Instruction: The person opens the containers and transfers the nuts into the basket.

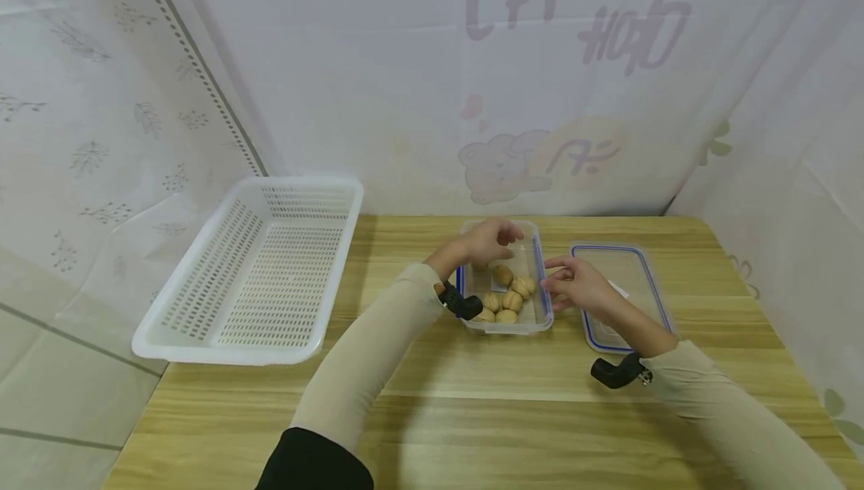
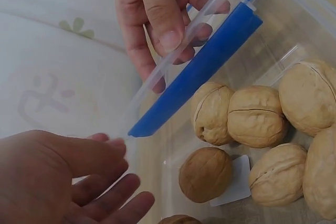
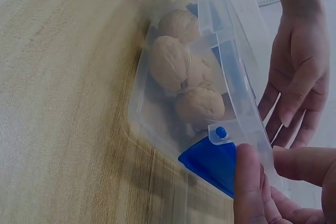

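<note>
Right hand (image 1: 582,287) pinches right rim of box (image 1: 506,329), apparently to steady it. Left hand (image 1: 487,241) loosely spread above far end, gripping nothing. Walnuts (image 1: 511,301) inside box. Lid (image 1: 637,280) beside it (off, so walnuts stay reachable).

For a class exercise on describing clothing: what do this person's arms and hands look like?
The left hand and right hand are ungloved. Both arms wear long, plain cream sleeves, slightly wrinkled; black fabric shows farther up the left arm. Each wrist carries a small, black, curved device. No cables are visible.
</note>
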The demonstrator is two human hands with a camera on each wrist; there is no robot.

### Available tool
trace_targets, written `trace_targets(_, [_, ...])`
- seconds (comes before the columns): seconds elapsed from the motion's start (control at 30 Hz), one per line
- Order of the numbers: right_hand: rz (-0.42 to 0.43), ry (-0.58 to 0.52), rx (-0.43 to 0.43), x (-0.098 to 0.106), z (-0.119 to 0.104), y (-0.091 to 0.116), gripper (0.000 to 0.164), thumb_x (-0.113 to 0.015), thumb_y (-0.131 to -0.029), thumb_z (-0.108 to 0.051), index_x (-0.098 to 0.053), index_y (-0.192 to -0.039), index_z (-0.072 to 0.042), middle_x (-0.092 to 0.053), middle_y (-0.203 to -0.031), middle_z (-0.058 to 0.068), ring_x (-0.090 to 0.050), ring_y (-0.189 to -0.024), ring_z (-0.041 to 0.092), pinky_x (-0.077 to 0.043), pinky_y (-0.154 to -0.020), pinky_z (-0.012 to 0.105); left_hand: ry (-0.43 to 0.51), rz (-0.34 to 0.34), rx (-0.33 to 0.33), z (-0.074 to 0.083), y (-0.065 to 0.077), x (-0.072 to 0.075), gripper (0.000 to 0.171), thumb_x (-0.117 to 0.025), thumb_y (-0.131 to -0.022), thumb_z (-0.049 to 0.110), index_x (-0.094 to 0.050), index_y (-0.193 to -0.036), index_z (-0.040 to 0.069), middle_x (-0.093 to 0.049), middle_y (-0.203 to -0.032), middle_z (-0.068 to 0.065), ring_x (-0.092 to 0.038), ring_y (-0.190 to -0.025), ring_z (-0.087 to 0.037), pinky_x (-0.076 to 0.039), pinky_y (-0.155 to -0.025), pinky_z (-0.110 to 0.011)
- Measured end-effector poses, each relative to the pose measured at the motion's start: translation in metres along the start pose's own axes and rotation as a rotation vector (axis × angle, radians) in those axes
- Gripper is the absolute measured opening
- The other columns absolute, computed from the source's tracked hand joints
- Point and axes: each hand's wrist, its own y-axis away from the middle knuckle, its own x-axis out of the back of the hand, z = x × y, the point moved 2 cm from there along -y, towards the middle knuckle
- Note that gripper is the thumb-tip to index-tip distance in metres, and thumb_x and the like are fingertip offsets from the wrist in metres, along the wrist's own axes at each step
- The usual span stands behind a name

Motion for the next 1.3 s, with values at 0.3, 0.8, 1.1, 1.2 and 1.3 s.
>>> trace_targets(0.3, [0.007,-0.004,-0.005,0.000,0.002,-0.002,0.055,-0.061,-0.101,-0.005,-0.036,-0.147,0.011,-0.064,-0.113,0.023,-0.065,-0.087,0.020,-0.063,-0.073,0.036,-0.118,-0.088,-0.005,-0.003,0.001,-0.005,0.042,-0.054,-0.097,-0.010,-0.056,-0.139,-0.005,-0.056,-0.142,-0.021,-0.052,-0.131,-0.032,-0.043,-0.111,-0.034])
trace_targets(0.8, [0.007,-0.006,-0.013,-0.001,0.002,-0.002,0.054,-0.062,-0.102,-0.006,-0.037,-0.147,0.010,-0.064,-0.109,0.018,-0.064,-0.086,0.018,-0.062,-0.072,0.034,-0.432,-0.125,0.107,-0.005,-0.001,-0.019,0.040,-0.054,-0.097,-0.006,-0.065,-0.135,0.004,-0.066,-0.132,-0.012,-0.059,-0.125,-0.024,-0.048,-0.105,-0.030])
trace_targets(1.1, [0.004,-0.007,-0.013,-0.001,0.001,-0.001,0.054,-0.061,-0.102,-0.006,-0.037,-0.147,0.010,-0.063,-0.112,0.022,-0.065,-0.087,0.020,-0.063,-0.074,0.036,-0.466,-0.124,0.132,-0.010,-0.005,-0.026,0.035,-0.060,-0.101,0.007,-0.066,-0.136,0.007,-0.064,-0.138,-0.006,-0.055,-0.133,-0.022,-0.043,-0.111,-0.029])
trace_targets(1.2, [0.006,-0.007,-0.012,-0.001,0.000,-0.002,0.054,-0.061,-0.102,-0.006,-0.037,-0.147,0.011,-0.063,-0.114,0.025,-0.066,-0.088,0.020,-0.063,-0.075,0.038,-0.439,-0.114,0.141,-0.011,-0.005,-0.026,0.034,-0.061,-0.102,0.008,-0.066,-0.135,0.007,-0.064,-0.138,-0.006,-0.055,-0.133,-0.023,-0.042,-0.111,-0.029])
trace_targets(1.3, [0.009,-0.010,-0.013,-0.001,0.002,-0.001,0.053,-0.061,-0.102,-0.005,-0.037,-0.146,0.011,-0.063,-0.116,0.026,-0.066,-0.089,0.020,-0.063,-0.075,0.038,-0.408,-0.111,0.148,-0.011,-0.005,-0.029,0.034,-0.060,-0.102,0.009,-0.065,-0.136,0.006,-0.064,-0.138,-0.006,-0.055,-0.132,-0.023,-0.043,-0.111,-0.030])
